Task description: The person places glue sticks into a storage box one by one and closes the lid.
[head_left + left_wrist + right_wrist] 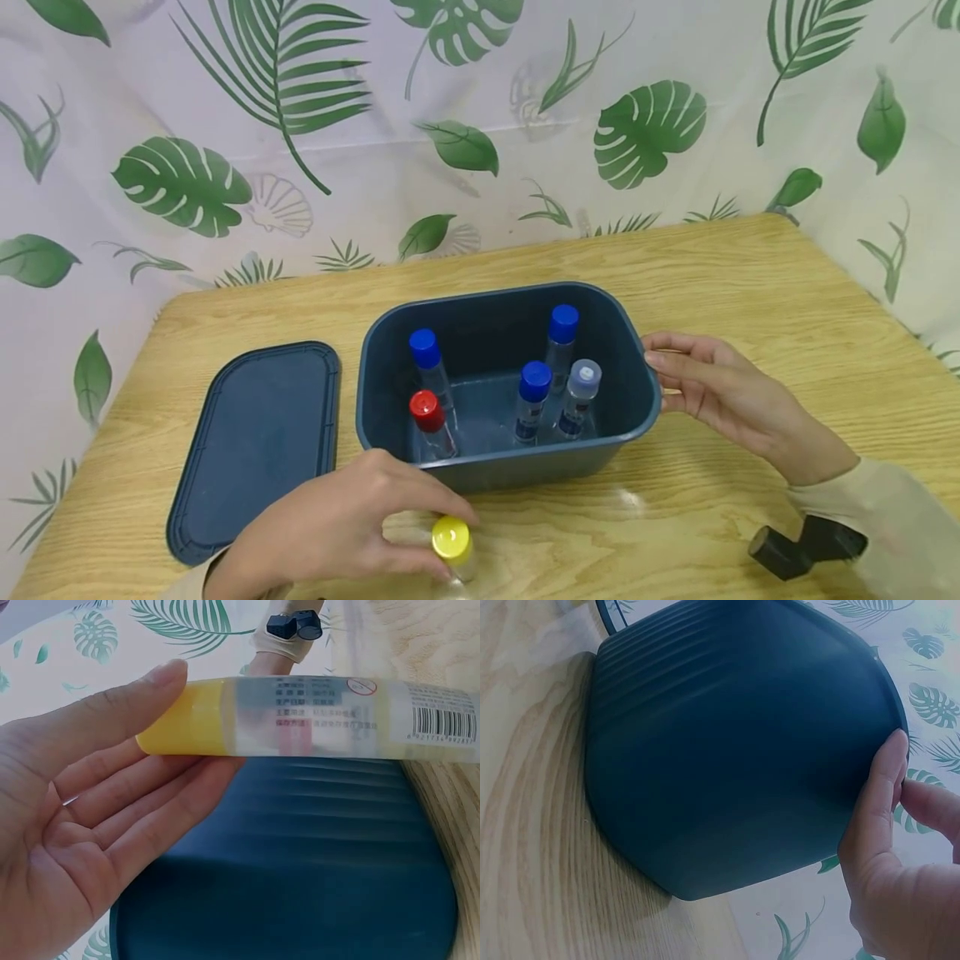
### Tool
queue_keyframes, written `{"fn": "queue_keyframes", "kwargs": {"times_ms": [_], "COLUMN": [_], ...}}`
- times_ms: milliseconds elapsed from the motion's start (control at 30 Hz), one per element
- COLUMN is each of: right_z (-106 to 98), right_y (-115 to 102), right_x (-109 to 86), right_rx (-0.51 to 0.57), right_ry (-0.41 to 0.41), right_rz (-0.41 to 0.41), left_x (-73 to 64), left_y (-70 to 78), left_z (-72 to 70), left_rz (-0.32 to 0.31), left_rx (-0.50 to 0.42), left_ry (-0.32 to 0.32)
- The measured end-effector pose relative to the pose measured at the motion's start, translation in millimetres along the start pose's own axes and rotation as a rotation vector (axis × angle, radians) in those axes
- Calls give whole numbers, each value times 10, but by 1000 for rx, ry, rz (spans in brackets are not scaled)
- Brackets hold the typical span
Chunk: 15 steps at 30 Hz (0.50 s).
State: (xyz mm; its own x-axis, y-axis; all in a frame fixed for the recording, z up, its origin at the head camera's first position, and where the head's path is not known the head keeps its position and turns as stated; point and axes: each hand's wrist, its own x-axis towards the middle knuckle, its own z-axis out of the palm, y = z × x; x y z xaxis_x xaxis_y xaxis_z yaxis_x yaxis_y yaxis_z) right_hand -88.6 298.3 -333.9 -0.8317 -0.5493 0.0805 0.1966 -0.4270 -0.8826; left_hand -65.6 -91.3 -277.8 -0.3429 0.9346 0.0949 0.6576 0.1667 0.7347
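My left hand (352,521) pinches the yellow cap of a clear glue bottle (452,542), which stands upright in front of the dark blue bin (525,471). In the left wrist view, printed text and a barcode show on this bottle (315,716). My right hand (723,392) touches the bin's right end at the rim, with no fingertip seen inside. Inside the bin are several bottles: a red-capped bottle (429,412) and a blue-capped bottle (426,350) at the left, two more blue-capped ones and a pale-capped bottle (583,379) at the right.
A dark blue lid (258,442) lies flat on the wooden table (697,517), left of the bin. Behind the table hangs a white cloth with green leaves (465,200). A black device (806,546) sits at the right sleeve.
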Motion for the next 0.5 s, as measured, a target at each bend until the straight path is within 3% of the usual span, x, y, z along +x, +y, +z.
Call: {"fn": "queue_keyframes", "kwargs": {"times_ms": [167,367,500], "right_z": [-3,-4,-3], "right_y": [-2,-1,-1], "right_x": [2,7,8], "right_rx": [-3,1,-10], "right_ry": [-2,-9,-6], "right_rz": [-2,-2,-5], "left_x": [9,8,13], "left_y": [-8,-13,-28], "left_z": [4,5,14], "left_rz": [31,-9,38], "left_rx": [42,23,46], "left_ry": [17,9,23]}}
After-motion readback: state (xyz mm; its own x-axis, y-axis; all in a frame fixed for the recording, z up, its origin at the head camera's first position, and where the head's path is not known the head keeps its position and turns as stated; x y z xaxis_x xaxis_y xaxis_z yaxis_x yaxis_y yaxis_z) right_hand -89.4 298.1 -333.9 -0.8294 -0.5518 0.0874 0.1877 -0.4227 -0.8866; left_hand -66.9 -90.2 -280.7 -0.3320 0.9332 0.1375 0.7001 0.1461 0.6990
